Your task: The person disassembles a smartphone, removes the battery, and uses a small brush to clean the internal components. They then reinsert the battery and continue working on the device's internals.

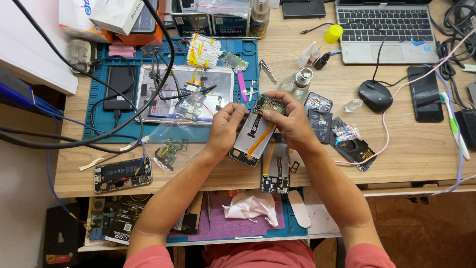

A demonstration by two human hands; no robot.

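Both hands are up over the counter [396,144] with an opened phone [255,133] tilted between them. The left hand [225,124] grips its left edge to steady it, while the right hand [287,119] pinches down near the top end, probably on a small part by the camera. The phone has its back off: grey frame, orange flex cable running lengthwise. A second opened phone [275,171] lies flat right beneath.

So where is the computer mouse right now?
In the head view, the black mouse sits right of the hands, below the laptop and left of a dark phone.
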